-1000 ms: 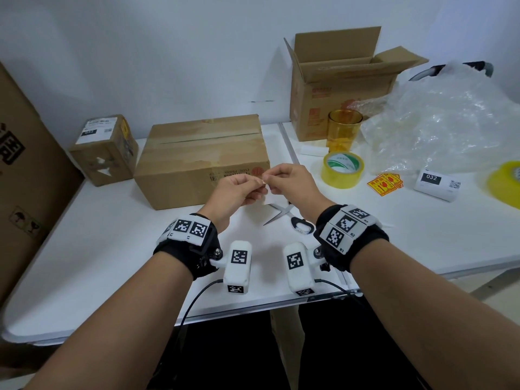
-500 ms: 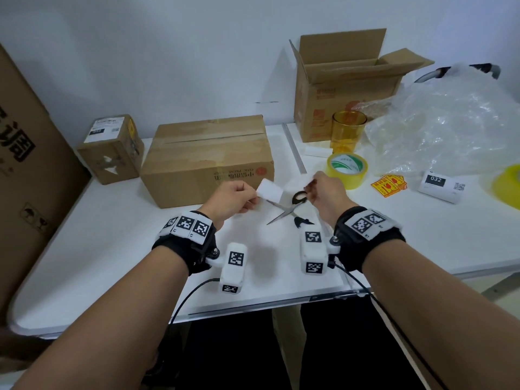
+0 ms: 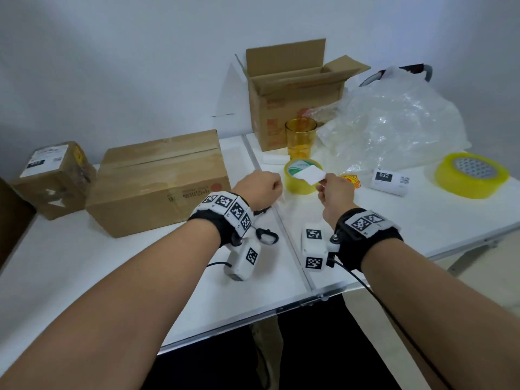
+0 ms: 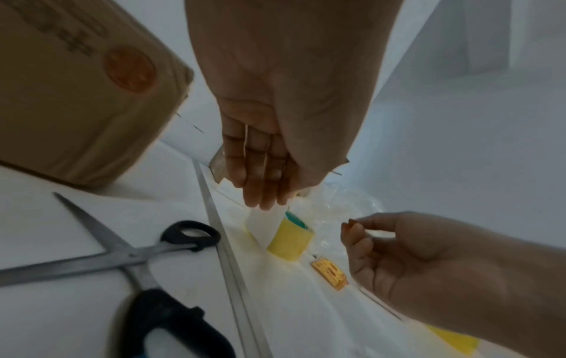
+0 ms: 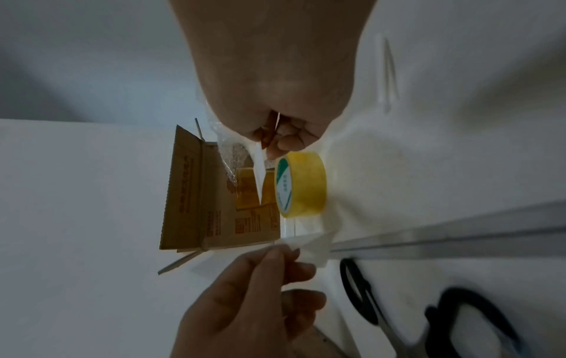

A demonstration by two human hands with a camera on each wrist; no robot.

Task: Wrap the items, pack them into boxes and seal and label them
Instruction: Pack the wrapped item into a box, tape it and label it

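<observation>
Two hands raised over table. Right hand (image 3: 334,192) pinches white label (image 3: 311,175); left hand (image 3: 257,190) pinches peeled backing (image 5: 312,249). Sealed box (image 3: 160,181) lies left of label, beside left hand; label's long edge points toward it.

Head view is looking forward and down over both forearms at the white table (image 3: 84,266). Each wrist view is looking close along its hand toward the fingers. All three are sharing the small yellow tape roll (image 3: 302,178) (image 4: 289,242) (image 5: 301,184).
</observation>
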